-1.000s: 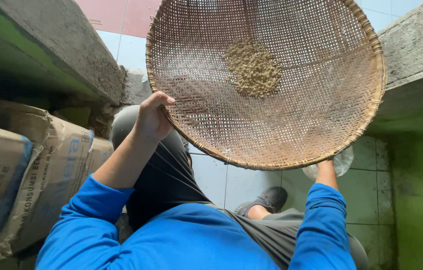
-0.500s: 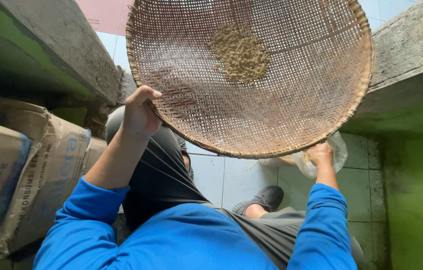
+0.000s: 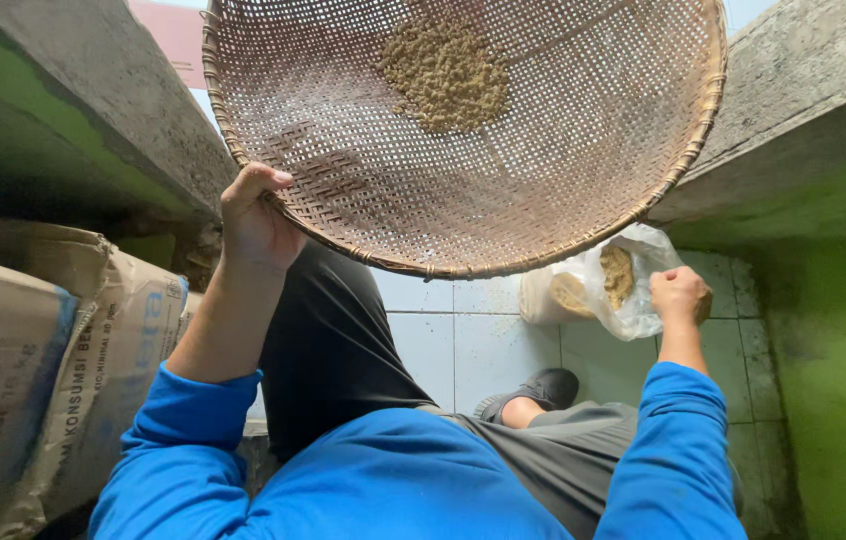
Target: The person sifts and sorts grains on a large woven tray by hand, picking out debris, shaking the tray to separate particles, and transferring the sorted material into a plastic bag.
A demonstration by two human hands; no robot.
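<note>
One hand only, my left hand (image 3: 255, 222), is clamped on the near rim of the round woven bamboo winnowing tray (image 3: 563, 170). The pile of tan grain (image 3: 445, 72) sits far beyond that hand. My right hand (image 3: 680, 296), fisted, pinches the clear plastic bag of grain (image 3: 598, 285). A single-handed tilt could dump the grain onto the tiled floor (image 3: 463, 345).
</note>
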